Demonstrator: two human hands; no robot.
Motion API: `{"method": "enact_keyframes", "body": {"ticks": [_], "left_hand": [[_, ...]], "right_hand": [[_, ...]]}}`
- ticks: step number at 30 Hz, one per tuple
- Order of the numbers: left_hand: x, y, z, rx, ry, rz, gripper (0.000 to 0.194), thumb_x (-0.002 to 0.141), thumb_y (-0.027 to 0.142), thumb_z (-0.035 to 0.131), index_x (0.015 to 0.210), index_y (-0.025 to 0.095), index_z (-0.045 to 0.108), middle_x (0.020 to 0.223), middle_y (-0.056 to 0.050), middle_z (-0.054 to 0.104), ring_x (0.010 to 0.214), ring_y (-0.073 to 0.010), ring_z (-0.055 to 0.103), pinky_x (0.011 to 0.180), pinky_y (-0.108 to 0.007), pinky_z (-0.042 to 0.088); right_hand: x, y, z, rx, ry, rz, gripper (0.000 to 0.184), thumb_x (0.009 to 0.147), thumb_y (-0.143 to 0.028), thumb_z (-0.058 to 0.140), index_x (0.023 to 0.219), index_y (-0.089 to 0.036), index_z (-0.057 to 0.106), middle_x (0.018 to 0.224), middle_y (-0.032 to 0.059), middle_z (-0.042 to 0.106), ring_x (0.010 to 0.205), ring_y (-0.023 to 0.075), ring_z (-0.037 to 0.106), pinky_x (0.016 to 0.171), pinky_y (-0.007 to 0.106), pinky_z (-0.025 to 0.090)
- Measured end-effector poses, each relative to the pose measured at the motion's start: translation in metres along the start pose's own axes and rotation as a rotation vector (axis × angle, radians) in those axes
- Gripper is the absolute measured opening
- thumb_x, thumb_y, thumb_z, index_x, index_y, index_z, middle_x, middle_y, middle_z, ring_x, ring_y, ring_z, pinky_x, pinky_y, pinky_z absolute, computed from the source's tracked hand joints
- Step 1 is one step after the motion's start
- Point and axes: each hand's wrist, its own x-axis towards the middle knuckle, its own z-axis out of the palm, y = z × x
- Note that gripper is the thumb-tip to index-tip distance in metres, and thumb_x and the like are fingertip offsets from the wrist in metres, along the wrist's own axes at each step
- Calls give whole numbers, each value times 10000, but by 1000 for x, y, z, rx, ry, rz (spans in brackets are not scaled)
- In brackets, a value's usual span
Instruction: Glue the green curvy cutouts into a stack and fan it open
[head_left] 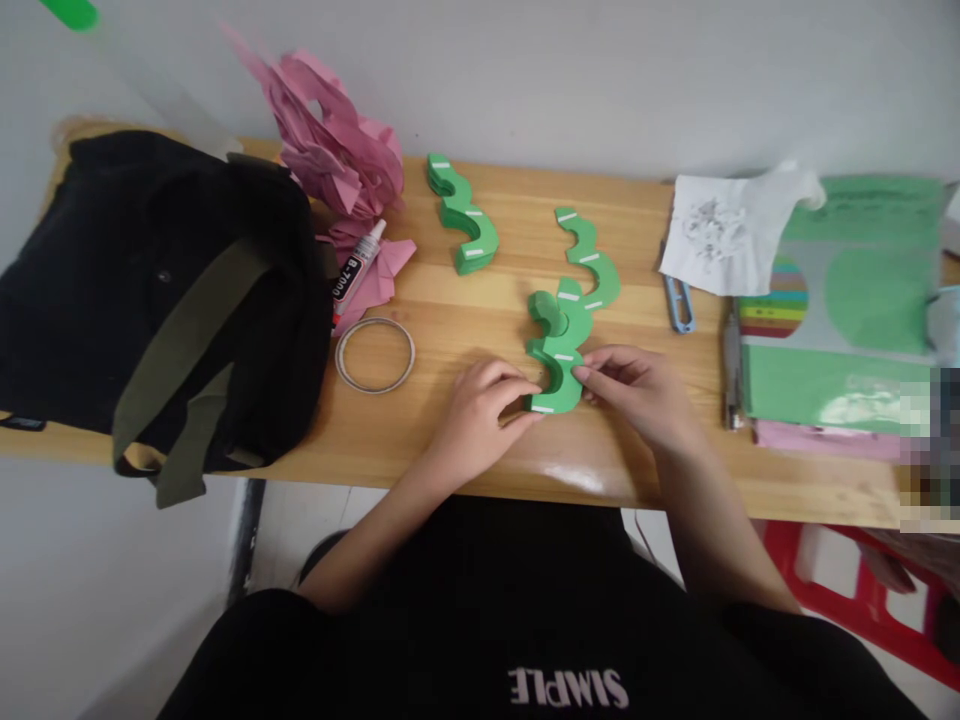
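Note:
Both hands are at a stack of wavy green paper cutouts (566, 385) with small white strips on top. From the left, my left hand (487, 405) has its thumb and fingers closed on the stack's lower end. My right hand (626, 385) pinches the stack's right edge between thumb and fingers. A thinner wavy green cutout (600, 275) lies just beyond the stack's far end. Farther back to the left sits another stack of green cutouts (469, 220), also with white strips.
A black bag (225, 200) fills the left side. Near it are crumpled pink paper (352, 150), a B-7000 glue tube (358, 265) and a tape roll (339, 355). To the right are a blue cutter (681, 308), a white paper with scraps (712, 235) and a green paper pack (840, 375).

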Motion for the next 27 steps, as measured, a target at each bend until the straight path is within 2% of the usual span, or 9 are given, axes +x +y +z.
{"method": "enact_keyframes", "body": {"ticks": [11, 15, 18, 21, 24, 27], "left_hand": [[1, -2, 2, 38, 13, 16, 102, 799, 192, 718, 891, 189, 674, 919, -40, 613, 917, -202, 588, 818, -386, 501], [0, -4, 4, 33, 16, 15, 110, 791, 176, 723, 889, 187, 676, 912, -42, 615, 917, -209, 588, 809, -386, 499], [0, -6, 5, 42, 13, 26, 122, 784, 161, 726, 894, 181, 676, 918, -49, 619, 918, -214, 589, 812, -392, 496], [-1, -5, 5, 71, 10, 30, 134, 777, 148, 725, 892, 193, 671, 925, -42, 623, 913, -213, 591, 813, -393, 494], [-1, -4, 4, 92, 6, 24, 134, 781, 141, 716, 893, 197, 668, 930, -42, 622, 921, -216, 589, 814, -399, 494], [-1, -2, 4, 90, 8, 28, 137, 773, 134, 721, 888, 182, 664, 923, -51, 617, 907, -218, 587, 803, -399, 501]], "right_hand": [[2, 5, 2, -19, 13, -64, 225, 697, -399, 750, 754, -198, 666, 691, -4, 628, 582, 100, 533, 569, 263, 452], [1, 1, 3, -189, -6, -207, 133, 751, -306, 684, 834, -203, 695, 742, 11, 586, 594, 105, 492, 547, 264, 409], [0, -8, 7, -357, -21, -333, 141, 767, -252, 637, 884, -213, 708, 765, 16, 560, 587, 105, 453, 536, 261, 390], [1, -16, 15, -437, -27, -399, 138, 763, -256, 645, 881, -212, 701, 783, 25, 585, 626, 116, 480, 551, 256, 398], [5, -16, 20, -394, 31, -372, 99, 763, -282, 657, 773, -184, 672, 712, 18, 592, 584, 106, 479, 525, 244, 384], [9, -10, 20, -271, 97, -228, 189, 762, -334, 645, 667, -175, 610, 581, -9, 550, 499, 91, 436, 469, 234, 350]]}}
